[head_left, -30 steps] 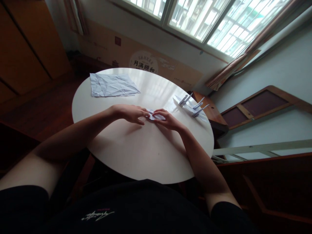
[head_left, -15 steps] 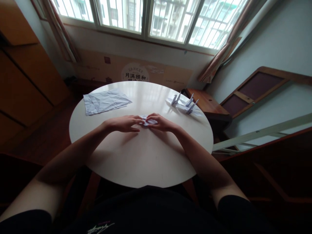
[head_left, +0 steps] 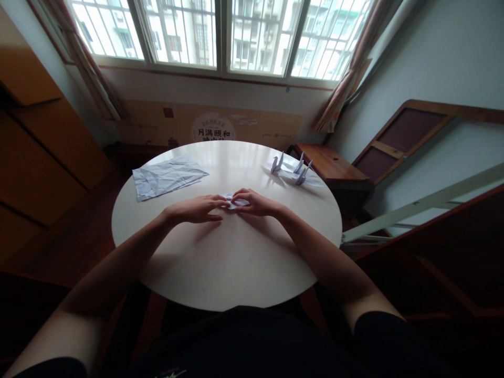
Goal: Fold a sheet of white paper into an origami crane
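Note:
A small piece of folded white paper lies near the middle of the round white table, partly covered by my fingers. My right hand has its thumb and fingers closed about the paper from the right. From the left, the fingertips of my left hand touch the paper's edge, while its thumb stands apart with nothing between. The finer folds are too small to make out.
Several folded paper cranes stand at the table's back right. Creased white sheets lie at its back left. Beyond the table on the right is a wooden stool or low cabinet. A barred window spans the far wall.
The camera view has levelled and tilted up, so the table sits lower in the picture. Both hands stay at the folded paper with little visible movement.

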`<state>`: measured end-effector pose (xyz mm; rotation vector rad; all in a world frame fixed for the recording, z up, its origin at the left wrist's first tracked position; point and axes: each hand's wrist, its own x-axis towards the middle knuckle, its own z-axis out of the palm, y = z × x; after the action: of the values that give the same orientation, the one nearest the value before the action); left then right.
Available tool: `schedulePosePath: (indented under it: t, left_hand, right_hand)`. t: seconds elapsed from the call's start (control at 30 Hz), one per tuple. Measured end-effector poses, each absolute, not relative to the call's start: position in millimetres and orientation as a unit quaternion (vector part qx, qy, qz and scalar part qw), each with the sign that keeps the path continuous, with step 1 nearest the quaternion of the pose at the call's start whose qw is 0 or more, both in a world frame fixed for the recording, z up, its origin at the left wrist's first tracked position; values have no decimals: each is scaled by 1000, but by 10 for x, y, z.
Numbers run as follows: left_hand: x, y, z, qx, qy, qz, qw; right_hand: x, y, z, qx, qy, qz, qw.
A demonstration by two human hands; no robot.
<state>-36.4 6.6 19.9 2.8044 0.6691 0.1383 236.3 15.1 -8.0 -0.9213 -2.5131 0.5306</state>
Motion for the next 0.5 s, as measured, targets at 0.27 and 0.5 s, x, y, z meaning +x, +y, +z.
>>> schedulePosePath:
  t: [0.27, 0.5]
  left_hand:
    - [-374, 60, 193, 963, 231, 50, 126]
    - [-381, 76, 178, 965, 227, 50, 118]
  right_hand:
    - [2366, 152, -83, -332, -899, 195, 208]
    - [2365, 148, -79, -332, -897, 201, 212]
